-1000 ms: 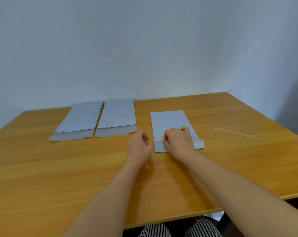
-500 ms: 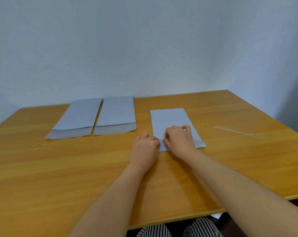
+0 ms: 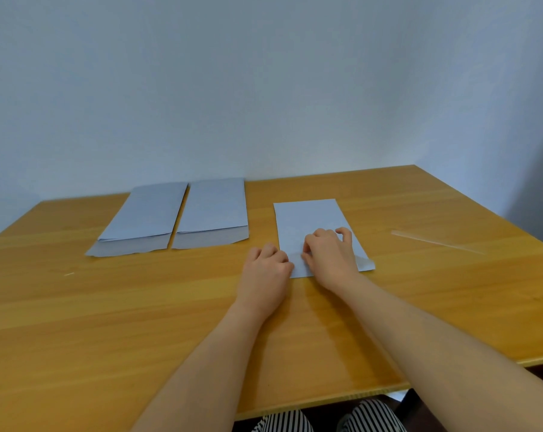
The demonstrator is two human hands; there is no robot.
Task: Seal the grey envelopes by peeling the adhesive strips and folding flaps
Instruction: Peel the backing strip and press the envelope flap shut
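A grey envelope [image 3: 310, 219] lies flat on the wooden table [image 3: 108, 322], its near end under both hands. My right hand [image 3: 329, 257] rests on that near end with curled fingers pressing the flap region. My left hand [image 3: 265, 269] sits with curled fingers at the envelope's near left corner, knuckles touching its edge. A shiny strip shows at the near right corner [image 3: 365, 262]. Two more grey envelopes, one at far left [image 3: 145, 216] and one beside it [image 3: 212, 210], lie side by side with their flaps open toward me.
A clear peeled strip [image 3: 435, 242] lies on the table to the right. A tiny scrap [image 3: 69, 274] sits at the left. A plain wall stands behind the table. Striped trousers [image 3: 326, 416] show below the near table edge.
My left hand has moved right, from beside the envelope to its near left corner, and curled. My right hand stayed on the near end, which now lies flatter.
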